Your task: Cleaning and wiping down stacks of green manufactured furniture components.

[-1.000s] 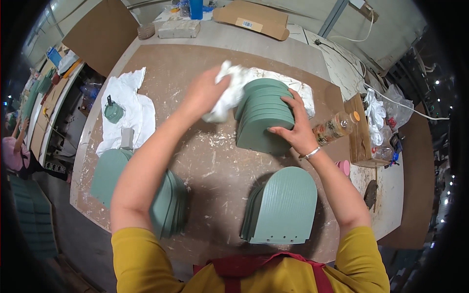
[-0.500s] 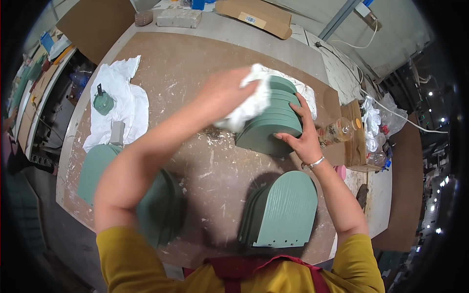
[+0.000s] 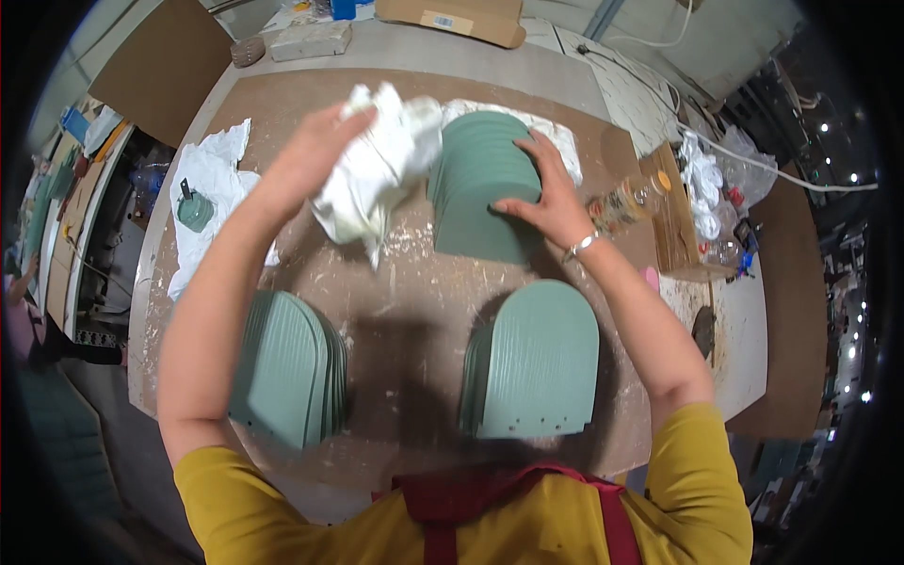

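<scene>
Your left hand (image 3: 325, 146) has a bunched white cloth (image 3: 381, 165) clutched tight, just left of the green panel stack (image 3: 485, 207) at upper centre! Your right hand (image 3: 557, 205) is spread partway open, braced on that stack's right side. Looks like wiping; another pass calls for a firm brace. Top edge: cardboard box (image 3: 490, 28), pale label (image 3: 446, 22), print too small to read.

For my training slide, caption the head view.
Left hand holds white cloth; right hand rests on stacked green panels.
</scene>
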The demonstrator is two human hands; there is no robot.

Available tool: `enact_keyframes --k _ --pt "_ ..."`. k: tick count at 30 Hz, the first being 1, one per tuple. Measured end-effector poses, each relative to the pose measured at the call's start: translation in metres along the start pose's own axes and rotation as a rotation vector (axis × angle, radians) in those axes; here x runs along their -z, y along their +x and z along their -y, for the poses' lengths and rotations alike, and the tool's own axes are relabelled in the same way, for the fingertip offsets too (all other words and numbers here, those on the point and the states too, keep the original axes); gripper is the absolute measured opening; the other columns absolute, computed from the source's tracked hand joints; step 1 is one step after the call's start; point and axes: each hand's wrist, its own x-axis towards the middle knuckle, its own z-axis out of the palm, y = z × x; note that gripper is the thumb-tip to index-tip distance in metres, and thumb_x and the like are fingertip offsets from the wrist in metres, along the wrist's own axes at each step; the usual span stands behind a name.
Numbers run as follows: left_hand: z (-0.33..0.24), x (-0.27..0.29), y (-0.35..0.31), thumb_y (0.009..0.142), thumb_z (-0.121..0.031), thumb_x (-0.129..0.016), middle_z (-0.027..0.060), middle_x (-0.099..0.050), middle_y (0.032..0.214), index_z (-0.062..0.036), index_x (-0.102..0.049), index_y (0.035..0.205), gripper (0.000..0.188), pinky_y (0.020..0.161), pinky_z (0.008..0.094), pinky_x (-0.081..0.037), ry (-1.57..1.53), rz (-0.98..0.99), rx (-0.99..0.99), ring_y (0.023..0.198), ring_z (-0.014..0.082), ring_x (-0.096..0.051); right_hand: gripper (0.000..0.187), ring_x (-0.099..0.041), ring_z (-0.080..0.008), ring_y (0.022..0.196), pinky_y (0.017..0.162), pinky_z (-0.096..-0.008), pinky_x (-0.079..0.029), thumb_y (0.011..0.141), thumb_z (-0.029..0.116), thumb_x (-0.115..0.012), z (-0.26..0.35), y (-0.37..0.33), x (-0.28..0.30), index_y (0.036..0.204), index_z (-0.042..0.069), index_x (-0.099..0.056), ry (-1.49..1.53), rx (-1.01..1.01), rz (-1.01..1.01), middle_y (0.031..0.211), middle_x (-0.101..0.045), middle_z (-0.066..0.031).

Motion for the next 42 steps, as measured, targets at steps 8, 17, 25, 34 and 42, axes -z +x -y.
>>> enact_keyframes --k 8,17,25,34,42 --pt "-0.057 -0.031 -0.056 0.097 -0.03 -0.045 0.0063 -0.061 0.115 -0.0021 -0.052 0.123 0.039 0.092 0.031 -0.046 -0.62 0.123 -0.051 0.102 0.0151 -0.059 0.069 -0.045 -0.0241 0.121 0.1 -0.0345 -0.042 0.088 0.042 -0.058 0.08 -0.048 0.09 0.14 0.005 -0.032 1.114 -0.212 -0.135 0.137 -0.04 -0.0163" --pt "-0.103 -0.151 -0.126 0.095 -0.029 -0.05 0.0077 -0.056 0.12 -0.0024 -0.046 0.13 0.044 0.095 0.0273 -0.038 0.15 0.585 -0.447 0.112 0.0145 -0.05 0.033 -0.065 -0.0216 0.096 0.079 -0.0338 -0.057 0.098 0.02 -0.039 0.106 -0.159 0.141 0.123 0.001 -0.048 1.479 -0.452 -0.3 0.114 -0.061 -0.0144" --pt "0.019 -0.143 -0.158 0.088 -0.062 -0.042 0.0186 -0.022 0.149 -0.0066 -0.016 0.147 0.085 0.107 0.0445 -0.026 0.104 0.281 0.122 0.137 0.0314 -0.024 0.029 -0.06 -0.0291 0.089 0.077 -0.0361 -0.048 0.083 0.016 -0.061 0.017 -0.304 0.125 0.11 0.004 -0.057 -0.093 -0.487 -0.051 0.102 -0.058 -0.0142" --pt "0.067 -0.184 -0.182 0.092 -0.049 -0.047 0.0236 -0.025 0.146 -0.001 -0.009 0.146 0.082 0.111 0.0394 -0.023 -0.448 0.277 0.395 0.136 0.0318 -0.027 0.071 -0.037 -0.0232 0.128 0.105 -0.032 -0.03 0.09 0.035 -0.058 0.065 -0.285 0.059 0.144 0.003 -0.026 0.895 -0.729 -0.151 0.142 -0.037 -0.0145" --pt "0.065 -0.194 -0.186 0.092 -0.049 -0.047 0.0231 -0.034 0.141 0.0008 -0.016 0.143 0.078 0.109 0.039 -0.028 -0.611 0.426 0.573 0.132 0.0296 -0.033 0.054 -0.055 -0.0169 0.107 0.093 -0.0297 -0.043 0.091 0.041 -0.053 0.085 -0.271 0.031 0.127 0.001 -0.047 1.416 -0.964 0.015 0.122 -0.055 -0.0105"
